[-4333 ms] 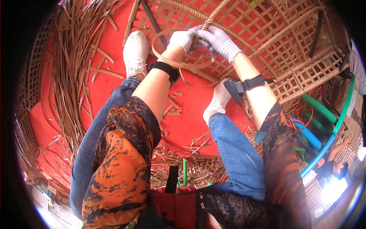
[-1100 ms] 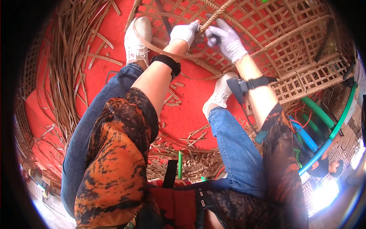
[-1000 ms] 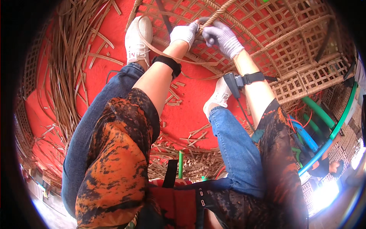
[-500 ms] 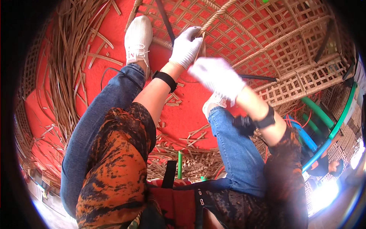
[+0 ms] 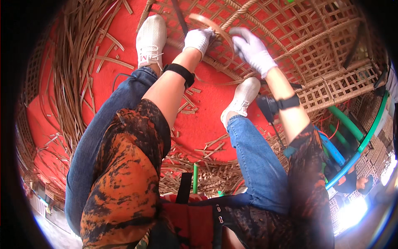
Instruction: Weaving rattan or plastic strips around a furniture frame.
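My left hand (image 5: 198,41), in a white knit glove, is closed at the near edge of a large woven rattan panel (image 5: 269,35), its fingertips partly hidden. A flat tan strip (image 5: 203,19) curves up past those fingers and bends over toward my right hand; the left fingers seem to pinch it. My right hand (image 5: 253,52), also gloved, is raised over the panel with its fingers apart. The strip passes close to its fingertips, and no firm grip shows. A twisted-wrapped bar (image 5: 241,11) runs across the panel, just beyond both hands.
Long loose strips (image 5: 72,74) lie in a heap on the red floor covering (image 5: 199,124) at left. Short offcuts (image 5: 188,106) are scattered between my white shoes. Green tubes (image 5: 346,122) and a blue tube (image 5: 331,149) stand at right, where another person (image 5: 352,180) partly shows.
My right hand has swung up and right, away from my left hand, and its fingers have spread. The tan strip now arcs above the left hand. My right foot has moved forward.
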The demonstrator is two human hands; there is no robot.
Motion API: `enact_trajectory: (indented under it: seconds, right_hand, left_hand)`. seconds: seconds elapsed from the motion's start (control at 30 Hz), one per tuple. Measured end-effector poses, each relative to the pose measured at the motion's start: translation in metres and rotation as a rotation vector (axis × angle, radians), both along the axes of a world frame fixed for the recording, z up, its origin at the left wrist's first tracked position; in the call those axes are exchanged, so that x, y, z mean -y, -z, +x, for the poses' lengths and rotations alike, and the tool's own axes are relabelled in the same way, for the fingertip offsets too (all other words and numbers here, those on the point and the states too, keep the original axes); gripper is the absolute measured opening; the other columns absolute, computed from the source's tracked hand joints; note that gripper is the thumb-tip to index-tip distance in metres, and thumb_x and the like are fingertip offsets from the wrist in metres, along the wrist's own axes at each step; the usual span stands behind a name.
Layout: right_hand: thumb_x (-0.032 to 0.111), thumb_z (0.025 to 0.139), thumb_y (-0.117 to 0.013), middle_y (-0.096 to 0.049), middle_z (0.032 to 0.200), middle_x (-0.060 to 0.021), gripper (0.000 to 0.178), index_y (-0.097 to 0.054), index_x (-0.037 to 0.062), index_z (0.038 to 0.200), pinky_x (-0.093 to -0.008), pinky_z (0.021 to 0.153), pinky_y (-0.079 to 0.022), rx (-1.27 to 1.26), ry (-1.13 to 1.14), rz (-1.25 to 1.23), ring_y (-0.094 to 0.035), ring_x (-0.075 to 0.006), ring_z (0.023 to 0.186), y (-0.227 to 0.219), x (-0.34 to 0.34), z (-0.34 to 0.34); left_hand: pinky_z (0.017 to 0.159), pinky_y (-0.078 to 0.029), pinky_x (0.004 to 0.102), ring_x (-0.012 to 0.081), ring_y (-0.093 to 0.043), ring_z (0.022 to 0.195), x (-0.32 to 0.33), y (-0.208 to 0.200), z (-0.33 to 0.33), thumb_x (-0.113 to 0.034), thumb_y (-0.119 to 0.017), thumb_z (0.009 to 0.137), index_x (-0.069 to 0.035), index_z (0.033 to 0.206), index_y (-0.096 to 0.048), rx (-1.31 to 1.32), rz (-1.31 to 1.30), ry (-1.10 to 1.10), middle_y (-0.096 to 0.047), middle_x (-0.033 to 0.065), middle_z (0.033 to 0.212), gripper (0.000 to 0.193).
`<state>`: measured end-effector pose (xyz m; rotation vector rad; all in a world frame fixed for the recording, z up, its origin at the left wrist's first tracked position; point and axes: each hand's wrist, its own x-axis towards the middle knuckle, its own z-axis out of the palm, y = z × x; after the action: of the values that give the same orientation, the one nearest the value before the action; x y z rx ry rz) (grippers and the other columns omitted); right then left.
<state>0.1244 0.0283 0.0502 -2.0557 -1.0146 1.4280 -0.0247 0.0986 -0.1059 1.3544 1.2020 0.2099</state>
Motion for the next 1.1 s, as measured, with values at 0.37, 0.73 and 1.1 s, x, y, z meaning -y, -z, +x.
enact_trajectory:
  seconds: [0.37, 0.73, 1.1]
  right_hand:
    - [0.036, 0.087, -0.064, -0.067, 0.083, -0.0069, 0.037, -0.065, 0.0066, 0.108, -0.0310, 0.067, -0.052, 0.061, -0.270, -0.063, -0.064, -0.0169, 0.072, 0.027, -0.029, 0.006]
    - [0.036, 0.090, -0.049, -0.065, 0.087, -0.0192, 0.031, -0.061, 0.0079, 0.091, -0.0505, 0.071, -0.051, 0.185, -0.842, -0.007, -0.064, -0.0377, 0.082, -0.081, 0.035, -0.089]
    - [0.027, 0.091, -0.054, -0.061, 0.070, -0.0058, 0.023, -0.061, 0.0071, 0.102, -0.0296, 0.053, -0.047, 0.116, -0.052, 0.037, -0.055, -0.0142, 0.054, 0.012, 0.015, -0.018]
  left_hand:
    - [0.063, -0.054, 0.0292, 0.0188, -0.067, 0.070, -0.008, -0.074, 0.002, -0.021, -0.056, 0.094, -0.004, 0.106, -0.066, 0.347, -0.684, -0.297, -0.068, 0.0080, 0.085, 0.024]
    - [0.075, -0.050, 0.0243, 0.0115, -0.062, 0.084, 0.032, -0.081, -0.010, -0.010, -0.064, 0.086, 0.002, 0.122, -0.057, 0.454, -0.153, -0.197, -0.066, 0.0062, 0.096, 0.039]
    - [0.065, -0.047, 0.0343, 0.0194, -0.059, 0.066, 0.004, -0.045, -0.008, -0.038, -0.052, 0.094, -0.003, 0.083, -0.067, -0.079, 0.353, -0.016, -0.064, 0.0103, 0.072, 0.039]
